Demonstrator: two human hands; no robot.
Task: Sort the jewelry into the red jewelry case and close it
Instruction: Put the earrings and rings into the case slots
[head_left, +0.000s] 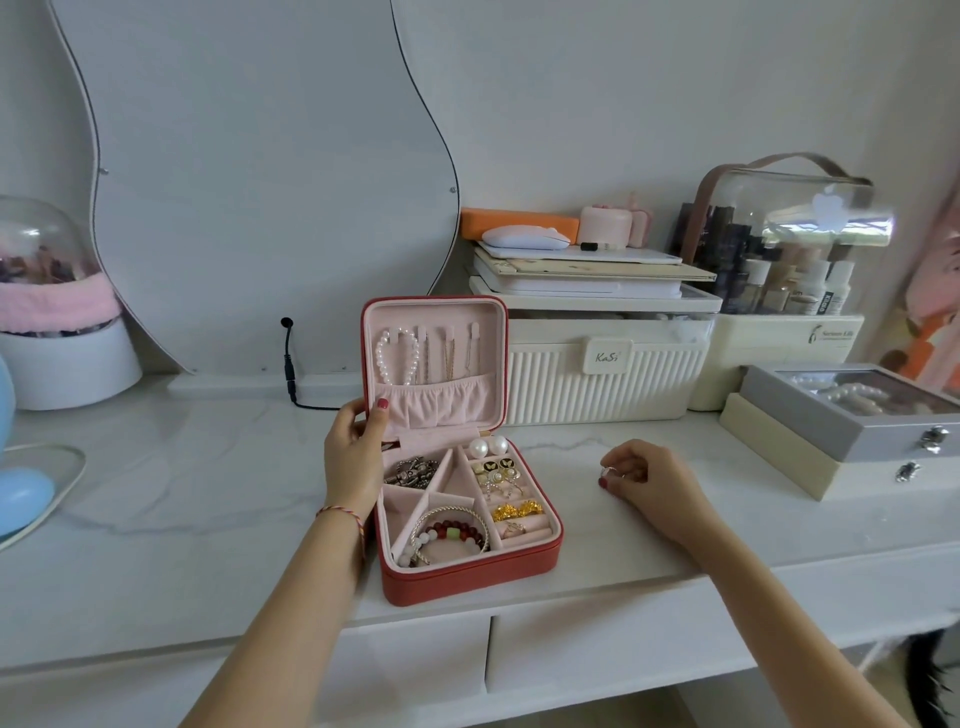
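Head view shows the red jewelry case (470, 571) lying open near the front edge of the white surface (182, 467), its lid (434, 358) standing upright on the far side. The left hand (353, 457) steadies the case at its left wall by the hinge, thumb curled onto the lid's lower left corner, so that grip is clamped on the case. Well to the right of the case, the right hand (649, 480) rests on the surface with its fingers pinched together on a small ring (609, 472), which sits just at the fingertips.

Inside, the tray is already mostly filled: a pearl bracelet (397, 358) hangs in the lid, beaded bracelets (452, 535) lie in the near compartment, earrings (496, 470) sit along the right side, and a ring is tucked in the near right slots (519, 527).

By my reading, sorting is in its late stage, with this ring being picked up. The next move calls for lifting it cleanly, carrying it left to the slotted ring rows and pressing it in between the rolls, then zipping the lid down
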